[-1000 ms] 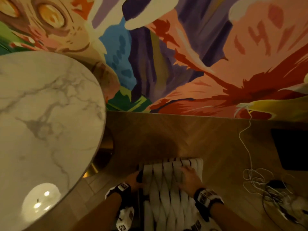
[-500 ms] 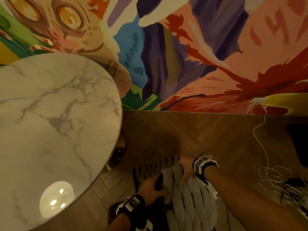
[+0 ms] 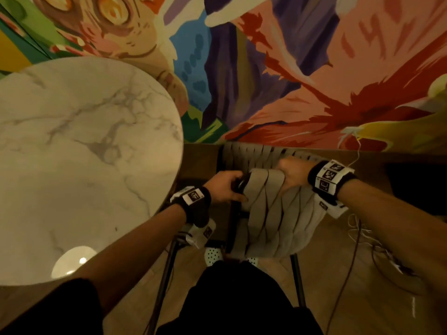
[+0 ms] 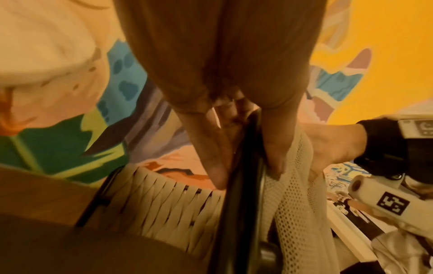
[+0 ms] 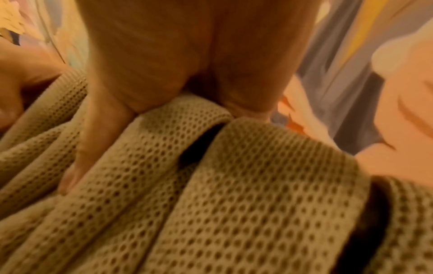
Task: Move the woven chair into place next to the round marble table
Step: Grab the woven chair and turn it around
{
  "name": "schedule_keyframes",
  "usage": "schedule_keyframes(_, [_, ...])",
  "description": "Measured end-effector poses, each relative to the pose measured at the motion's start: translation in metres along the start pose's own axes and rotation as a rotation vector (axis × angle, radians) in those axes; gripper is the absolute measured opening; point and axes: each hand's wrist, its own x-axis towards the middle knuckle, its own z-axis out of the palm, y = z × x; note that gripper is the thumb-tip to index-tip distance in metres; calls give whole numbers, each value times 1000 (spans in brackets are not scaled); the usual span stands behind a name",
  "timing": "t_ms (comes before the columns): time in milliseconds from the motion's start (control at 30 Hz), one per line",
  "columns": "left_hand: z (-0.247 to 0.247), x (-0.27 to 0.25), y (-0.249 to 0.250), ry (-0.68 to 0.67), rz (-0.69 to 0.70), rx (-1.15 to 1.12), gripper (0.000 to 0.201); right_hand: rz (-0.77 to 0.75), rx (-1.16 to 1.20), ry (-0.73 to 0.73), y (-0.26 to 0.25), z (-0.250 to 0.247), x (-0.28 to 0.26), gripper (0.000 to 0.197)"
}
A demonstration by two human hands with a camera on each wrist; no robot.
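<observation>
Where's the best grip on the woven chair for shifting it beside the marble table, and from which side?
Grip the top edge of the woven chair backrest, coming from behind and above. The left hand wraps the dark frame bar at the backrest's left edge; the right hand curls over the top straps. The rigid frame probably steers better than the soft webbing. The marble table crowds the left side.
</observation>
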Motion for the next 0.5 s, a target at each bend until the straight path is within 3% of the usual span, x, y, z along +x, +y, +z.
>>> schedule_keyframes(133, [-9, 1, -4, 13, 53, 70, 36, 30, -51, 106, -8, -1, -11, 43])
schedule_keyframes(233, [5, -6, -24, 40, 6, 168, 28, 85, -16, 132, -26, 26, -12, 20])
schedule_keyframes(300, [22, -11, -40, 52, -70, 234, 19, 127, -7, 105, -35, 58, -5, 16])
schedule_keyframes(400, [43, -17, -61, -34, -236, 277, 16, 109, -6, 28, -45, 103, 17, 21])
schedule_keyframes(500, [58, -26, -76, -189, -292, 382, 23, 17, -59, -94, -61, 141, 37, 28])
